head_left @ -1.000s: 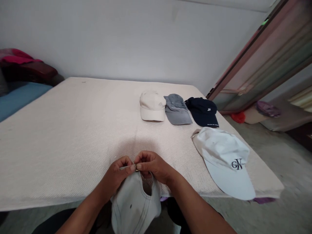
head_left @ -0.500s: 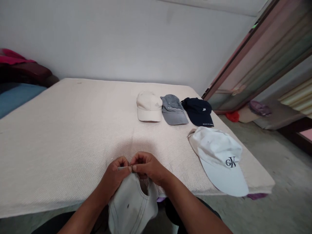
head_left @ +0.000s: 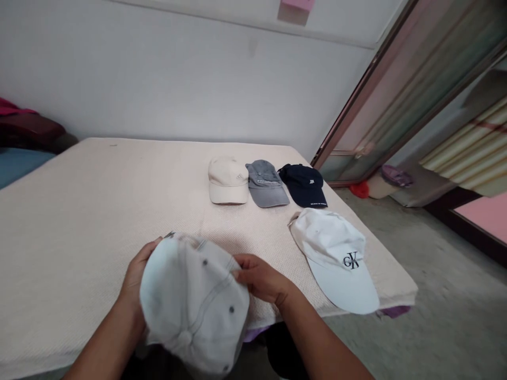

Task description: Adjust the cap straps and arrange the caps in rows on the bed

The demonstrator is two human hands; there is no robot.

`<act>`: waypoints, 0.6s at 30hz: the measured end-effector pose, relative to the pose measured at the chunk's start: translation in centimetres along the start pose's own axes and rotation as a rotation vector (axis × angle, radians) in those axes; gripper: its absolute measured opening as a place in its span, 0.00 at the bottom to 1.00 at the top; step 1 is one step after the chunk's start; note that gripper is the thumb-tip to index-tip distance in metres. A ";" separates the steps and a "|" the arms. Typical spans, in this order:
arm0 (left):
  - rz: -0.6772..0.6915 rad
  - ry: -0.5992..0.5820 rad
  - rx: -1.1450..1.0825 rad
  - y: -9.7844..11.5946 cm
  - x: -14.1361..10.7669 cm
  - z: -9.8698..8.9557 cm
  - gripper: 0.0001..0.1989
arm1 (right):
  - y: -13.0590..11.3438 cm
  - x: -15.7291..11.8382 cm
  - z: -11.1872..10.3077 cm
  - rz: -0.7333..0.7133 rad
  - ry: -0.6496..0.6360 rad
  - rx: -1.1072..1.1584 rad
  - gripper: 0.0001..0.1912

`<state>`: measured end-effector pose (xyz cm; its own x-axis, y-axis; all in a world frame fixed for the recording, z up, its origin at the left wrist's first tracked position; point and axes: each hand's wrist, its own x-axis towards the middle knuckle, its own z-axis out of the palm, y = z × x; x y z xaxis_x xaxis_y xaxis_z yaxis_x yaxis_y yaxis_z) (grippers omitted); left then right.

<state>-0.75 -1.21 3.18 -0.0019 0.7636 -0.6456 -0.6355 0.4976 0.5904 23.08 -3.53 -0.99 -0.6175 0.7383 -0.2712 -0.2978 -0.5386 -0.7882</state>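
A pale grey-white baseball cap [head_left: 206,306] is held between my two hands at the near edge of the table, its crown and top button facing me. My left hand [head_left: 134,277] grips its left side, the fingers mostly hidden behind it. At the cap's right edge my right hand [head_left: 257,277] pinches the fabric between thumb and fingers. To the right lies a white cap [head_left: 332,258] with dark letters on its front. Farther back a beige cap [head_left: 228,179], a grey cap [head_left: 267,184] and a navy cap [head_left: 304,184] sit in a row.
The caps lie on a flat surface with a cream textured cover [head_left: 99,221], set against a white wall [head_left: 158,79]. Dark red and blue items are at the far left. A framed door [head_left: 364,105] and concrete floor [head_left: 447,274] are on the right.
The cap in my hands has been turned from its back opening to show the crown. My hands have moved apart to its two sides. The view has shifted slightly.
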 end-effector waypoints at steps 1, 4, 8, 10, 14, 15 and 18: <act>-0.006 -0.021 0.005 -0.3 0.3 0.5 0.07 | -0.1 0.0 -0.4 -0.071 0.098 0.054 0.17; -0.047 -0.182 0.055 -2.1 1.1 2.1 0.13 | -1.0 0.1 -2.0 -0.267 0.336 0.175 0.15; -0.037 -0.374 0.150 -5.4 1.9 3.9 0.11 | -2.7 0.3 -4.4 -0.445 0.490 0.227 0.16; 0.020 -0.404 0.181 -6.5 2.2 4.4 0.09 | -3.5 0.4 -5.5 -0.468 0.493 0.211 0.17; 0.158 -0.395 0.165 -7.3 2.7 5.0 0.13 | -4.5 0.9 -7.1 -0.494 0.493 0.158 0.17; 0.190 -0.390 0.152 -7.3 2.9 5.1 0.14 | -4.6 1.2 -7.4 -0.497 0.521 0.137 0.17; 0.225 -0.380 0.166 -7.8 3.9 5.4 0.16 | -4.6 2.0 -8.6 -0.469 0.656 0.055 0.15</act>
<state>8.34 0.12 -1.35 0.1766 0.9412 -0.2879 -0.5194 0.3376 0.7850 29.50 3.89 -2.66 0.1281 0.9711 -0.2013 -0.4659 -0.1203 -0.8766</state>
